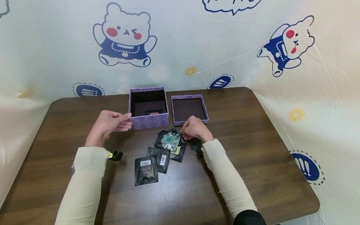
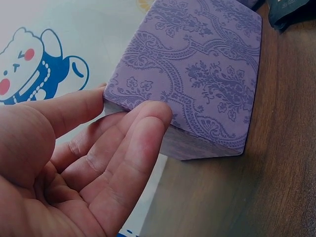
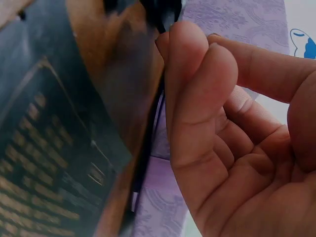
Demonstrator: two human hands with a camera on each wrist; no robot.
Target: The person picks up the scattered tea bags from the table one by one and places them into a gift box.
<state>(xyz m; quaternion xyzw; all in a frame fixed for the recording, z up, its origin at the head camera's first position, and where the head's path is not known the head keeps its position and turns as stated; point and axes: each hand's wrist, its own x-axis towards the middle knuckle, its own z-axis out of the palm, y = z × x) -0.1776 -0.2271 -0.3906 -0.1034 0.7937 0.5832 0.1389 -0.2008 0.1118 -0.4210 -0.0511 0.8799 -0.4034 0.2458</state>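
An uncovered purple patterned box stands at the back of the table, one dark packet inside. My left hand touches its front left corner, thumb tip at the rim and fingers along the outer side. In front lies a pile of black packets; a round floral one with a green label is on top. My right hand is at the pile's right edge, fingers curled and tips close together; I cannot tell whether they pinch a packet. A black packet with gold print looms close in the right wrist view.
The purple lid lies inner side up to the right of the box, just behind my right hand. Two black packets with barcodes, the nearer one overlapping the other, lie toward the front. A printed curtain hangs behind the brown table.
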